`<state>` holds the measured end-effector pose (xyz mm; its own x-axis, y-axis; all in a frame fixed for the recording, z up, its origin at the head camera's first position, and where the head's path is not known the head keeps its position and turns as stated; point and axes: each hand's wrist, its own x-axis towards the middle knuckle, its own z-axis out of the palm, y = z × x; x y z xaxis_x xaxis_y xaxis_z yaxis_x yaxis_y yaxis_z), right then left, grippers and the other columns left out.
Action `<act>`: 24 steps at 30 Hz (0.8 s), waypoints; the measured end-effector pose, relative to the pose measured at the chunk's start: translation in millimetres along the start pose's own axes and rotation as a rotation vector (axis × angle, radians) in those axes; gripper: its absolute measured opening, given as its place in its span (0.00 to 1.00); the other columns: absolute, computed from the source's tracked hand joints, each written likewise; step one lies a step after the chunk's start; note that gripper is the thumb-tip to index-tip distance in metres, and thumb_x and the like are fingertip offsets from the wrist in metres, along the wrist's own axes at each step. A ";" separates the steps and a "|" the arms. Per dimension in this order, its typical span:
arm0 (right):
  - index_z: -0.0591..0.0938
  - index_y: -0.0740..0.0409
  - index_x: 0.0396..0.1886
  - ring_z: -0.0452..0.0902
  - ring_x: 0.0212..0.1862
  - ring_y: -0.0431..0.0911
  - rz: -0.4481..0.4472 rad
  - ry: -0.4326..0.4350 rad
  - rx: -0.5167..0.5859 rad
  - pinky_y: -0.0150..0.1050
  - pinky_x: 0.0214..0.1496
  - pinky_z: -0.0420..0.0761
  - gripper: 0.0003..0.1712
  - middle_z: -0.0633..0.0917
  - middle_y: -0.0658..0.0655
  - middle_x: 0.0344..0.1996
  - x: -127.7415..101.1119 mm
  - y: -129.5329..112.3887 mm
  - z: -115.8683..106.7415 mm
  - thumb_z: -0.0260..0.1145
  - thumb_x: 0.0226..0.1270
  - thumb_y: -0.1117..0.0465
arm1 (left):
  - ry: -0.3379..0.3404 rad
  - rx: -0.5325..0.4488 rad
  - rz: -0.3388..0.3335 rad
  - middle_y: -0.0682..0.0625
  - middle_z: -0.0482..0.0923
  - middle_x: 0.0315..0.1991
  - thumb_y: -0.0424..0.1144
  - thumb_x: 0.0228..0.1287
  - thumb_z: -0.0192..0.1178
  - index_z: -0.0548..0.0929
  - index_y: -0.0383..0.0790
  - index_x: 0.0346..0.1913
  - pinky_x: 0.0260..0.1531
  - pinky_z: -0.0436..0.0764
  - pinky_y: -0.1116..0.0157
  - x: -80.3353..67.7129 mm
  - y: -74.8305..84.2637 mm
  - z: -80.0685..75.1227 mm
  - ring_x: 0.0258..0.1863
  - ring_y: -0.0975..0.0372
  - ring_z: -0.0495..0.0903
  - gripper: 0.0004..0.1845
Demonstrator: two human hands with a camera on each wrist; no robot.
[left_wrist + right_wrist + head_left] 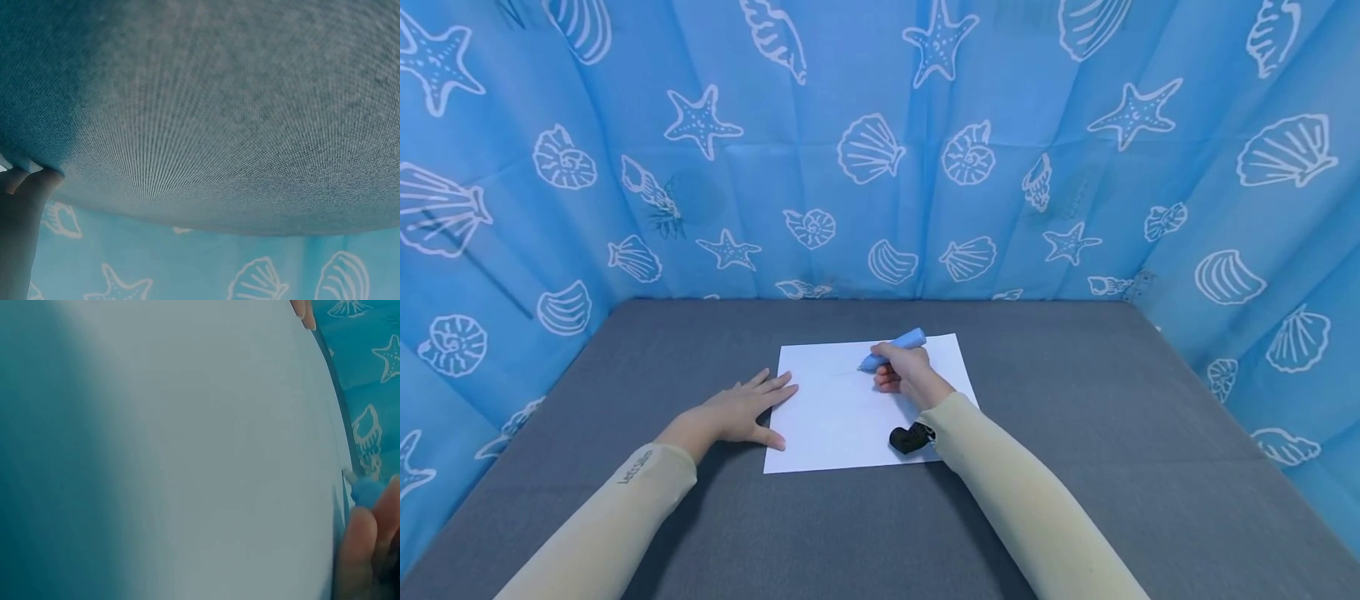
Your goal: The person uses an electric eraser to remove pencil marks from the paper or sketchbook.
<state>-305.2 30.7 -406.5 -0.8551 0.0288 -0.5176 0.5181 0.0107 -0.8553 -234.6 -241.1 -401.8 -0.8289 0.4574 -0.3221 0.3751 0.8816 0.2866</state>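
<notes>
Sleeves (1030, 500) cut off; pen (908, 340), paper (835, 425) partly hidden.

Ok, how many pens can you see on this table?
1. The blue pen is held in the right hand, over the far part of the white paper. Anything under the right sleeve would be hidden.

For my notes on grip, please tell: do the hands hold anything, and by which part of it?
The right hand holds the blue pen by its lower part, near the writing end. The left hand holds nothing, resting at the paper's left edge.
</notes>
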 end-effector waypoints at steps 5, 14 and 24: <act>0.79 0.63 0.31 0.74 0.15 0.39 0.006 0.009 -0.024 0.30 0.21 0.79 0.13 0.76 0.52 0.15 1.1 0.2 1.8 0.68 0.62 0.56 | -0.002 0.005 -0.003 0.44 0.45 0.78 0.69 0.52 0.63 0.54 0.46 0.77 0.63 0.48 0.32 0.0 0.2 0.6 0.75 0.41 0.40 0.55; 0.78 0.63 0.31 0.73 0.15 0.40 -0.004 0.003 -0.010 0.31 0.20 0.79 0.14 0.76 0.52 0.14 -2.3 0.0 1.6 0.69 0.62 0.57 | 0.005 -0.002 0.007 0.43 0.45 0.77 0.69 0.52 0.63 0.54 0.45 0.77 0.63 0.48 0.33 -0.4 -0.2 0.6 0.75 0.41 0.40 0.55; 0.78 0.63 0.30 0.73 0.15 0.40 -0.012 -0.018 -0.007 0.32 0.20 0.79 0.13 0.76 0.52 0.14 -1.6 0.9 0.9 0.69 0.62 0.57 | 0.004 -0.020 0.028 0.42 0.45 0.77 0.70 0.51 0.62 0.54 0.43 0.77 0.63 0.47 0.32 -2.1 -0.4 0.3 0.74 0.40 0.40 0.56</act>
<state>-303.4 29.7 -406.5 -0.8615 0.0110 -0.5076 0.5077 0.0177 -0.8614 -232.8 -242.4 -401.6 -0.8200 0.4809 -0.3102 0.3894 0.8662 0.3132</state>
